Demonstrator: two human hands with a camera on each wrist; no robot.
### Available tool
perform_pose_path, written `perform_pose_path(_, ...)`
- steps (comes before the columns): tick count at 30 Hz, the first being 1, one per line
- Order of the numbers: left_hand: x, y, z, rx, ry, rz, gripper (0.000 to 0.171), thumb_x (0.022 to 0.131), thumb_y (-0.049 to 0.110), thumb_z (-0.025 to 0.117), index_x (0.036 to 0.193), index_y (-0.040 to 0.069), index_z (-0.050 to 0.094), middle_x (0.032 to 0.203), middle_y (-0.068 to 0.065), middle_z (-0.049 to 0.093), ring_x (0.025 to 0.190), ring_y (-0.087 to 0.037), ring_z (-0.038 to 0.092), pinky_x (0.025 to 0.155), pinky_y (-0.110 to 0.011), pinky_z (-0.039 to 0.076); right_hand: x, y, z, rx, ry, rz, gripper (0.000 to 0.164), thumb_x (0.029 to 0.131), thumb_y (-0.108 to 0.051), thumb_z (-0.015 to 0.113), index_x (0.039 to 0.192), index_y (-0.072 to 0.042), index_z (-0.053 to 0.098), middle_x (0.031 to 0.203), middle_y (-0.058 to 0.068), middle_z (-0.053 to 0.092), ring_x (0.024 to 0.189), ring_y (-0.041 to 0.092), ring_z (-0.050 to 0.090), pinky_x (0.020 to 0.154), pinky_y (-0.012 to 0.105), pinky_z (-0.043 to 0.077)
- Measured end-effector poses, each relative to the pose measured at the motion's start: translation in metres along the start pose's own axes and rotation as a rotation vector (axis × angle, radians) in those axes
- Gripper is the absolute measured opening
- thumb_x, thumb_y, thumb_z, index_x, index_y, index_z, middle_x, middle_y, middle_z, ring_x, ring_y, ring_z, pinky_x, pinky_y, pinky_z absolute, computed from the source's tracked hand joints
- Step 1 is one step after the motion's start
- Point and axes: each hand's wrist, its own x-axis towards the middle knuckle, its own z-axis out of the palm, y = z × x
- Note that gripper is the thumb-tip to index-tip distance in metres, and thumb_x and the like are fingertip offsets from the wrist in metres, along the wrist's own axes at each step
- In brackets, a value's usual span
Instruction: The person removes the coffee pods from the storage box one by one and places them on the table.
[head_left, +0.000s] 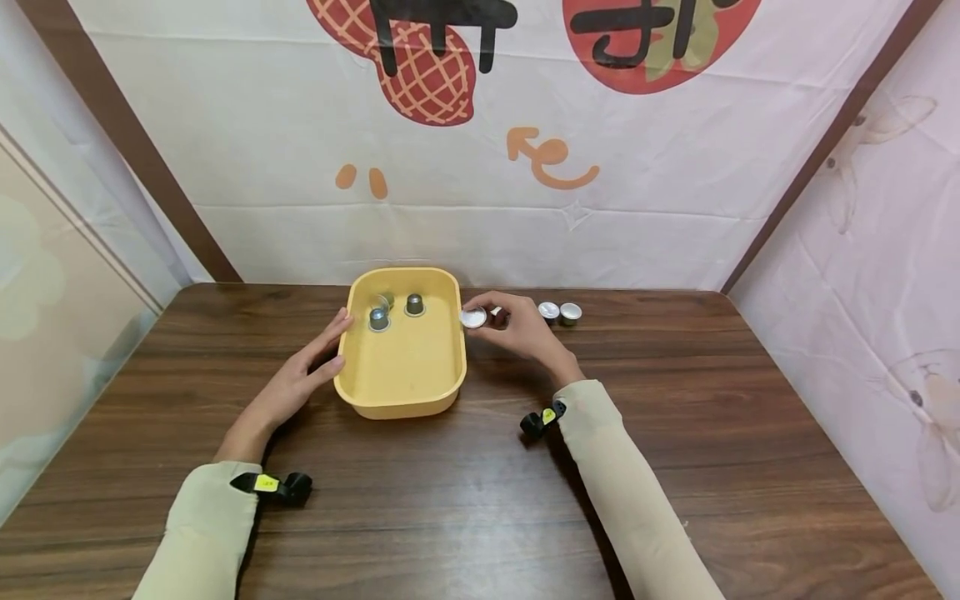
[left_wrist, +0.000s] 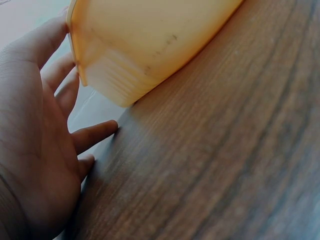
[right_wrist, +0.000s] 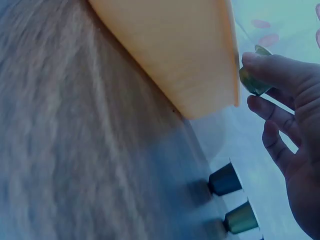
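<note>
Just right of the yellow tray [head_left: 405, 367], the head view shows the right hand [head_left: 521, 323] pinching a silver-topped capsule [head_left: 474, 317]; catching the rim could spill it. From the left wrist, the left hand [left_wrist: 42, 130] has spread fingers, some touching the tray (seemingly lightly, so a bump might shift it). From the right wrist, a dark capsule [right_wrist: 226, 179] and a green one [right_wrist: 242, 218] stand near enough that a trailing finger could topple them.

Yellow bin [head_left: 401, 367] upright, my left hand [head_left: 296, 383] touching its left rim. My right hand [head_left: 521, 327] pinches a greenish silver-lidded capsule [head_left: 473, 318] at the right rim — tilted. Inside: dark capsule [head_left: 415, 304] and blue-grey capsule [head_left: 378, 317], both lid-down, plus a tipped capsule [head_left: 386, 299]. Outside, right: dark capsule, lid up [head_left: 549, 311] — green capsule [head_left: 571, 312] beside it, same pose.
</note>
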Motion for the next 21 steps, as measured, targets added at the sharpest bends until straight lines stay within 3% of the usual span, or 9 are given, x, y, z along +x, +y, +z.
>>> perform_pose_path(10, 0.001, 0.0, -0.002, -0.003, -0.005, -0.002, 0.057, 0.099, 0.009, 0.051, 0.152, 0.016, 0.03, 0.159, 0.007, 0.011, 0.144, -0.014, 0.009, 0.106, -0.062, 0.012, -0.018, 0.015, -0.006, -0.004, 0.056, 0.062, 0.031, 0.077, -0.013, 0.082, 0.105, -0.016, 0.069, 0.096, -0.002, 0.066, 0.07, 0.02, 0.055, 0.062, 0.032, 0.044)
perform_pose_path(18, 0.002, 0.0, -0.001, -0.012, -0.008, -0.014, 0.057, 0.099, 0.009, 0.051, 0.152, 0.018, 0.03, 0.159, 0.007, 0.011, 0.144, -0.014, 0.009, 0.106, -0.062, 0.012, -0.03, 0.024, -0.002, 0.034, 0.108, 0.098, 0.033, 0.074, -0.007, 0.083, 0.104, -0.006, 0.07, 0.098, 0.01, 0.066, 0.08, 0.033, 0.057, 0.069, 0.051, 0.045)
perform_pose_path(21, 0.001, 0.0, -0.001, -0.012, -0.006, -0.015, 0.057, 0.099, 0.008, 0.051, 0.152, 0.017, 0.03, 0.159, 0.008, 0.012, 0.144, -0.014, 0.009, 0.106, -0.062, 0.012, -0.035, 0.026, -0.001, 0.036, 0.108, 0.124, 0.032, 0.075, -0.007, 0.083, 0.103, -0.006, 0.07, 0.097, 0.008, 0.067, 0.076, 0.029, 0.057, 0.066, 0.046, 0.046)
